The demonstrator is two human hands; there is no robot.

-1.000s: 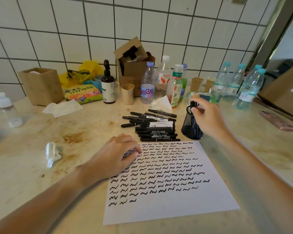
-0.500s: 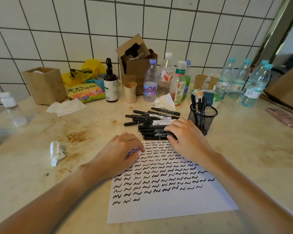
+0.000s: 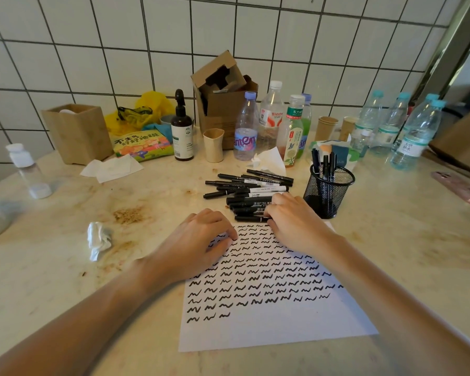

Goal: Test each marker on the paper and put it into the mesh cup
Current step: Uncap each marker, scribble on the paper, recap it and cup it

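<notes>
A white paper [image 3: 269, 329] covered with rows of black squiggles lies in front of me. My left hand [image 3: 201, 245] rests on its upper left part, fingers curled, fingertips pressing down. Just beyond the paper's top edge lies a pile of black markers [image 3: 244, 188]. My right hand [image 3: 293, 221] lies over the near markers' right ends, fingers bent down onto them; the thumb is hidden, so a grip is not visible. The black mesh cup [image 3: 329, 194] stands right of the pile, close to my right hand, with several markers upright in it.
Bottles [image 3: 246, 128], a cardboard box [image 3: 223, 99], a brown pump bottle [image 3: 182, 128] and paper cups line the tiled wall. A wooden box [image 3: 76, 131] stands far left, a crumpled tissue [image 3: 98, 240] lies left of the paper, and a pink phone [image 3: 461, 185] lies far right.
My right hand left the mesh cup, swung left and down to the marker pile, and now sits a little deeper over the near markers. My left hand stayed on the paper.
</notes>
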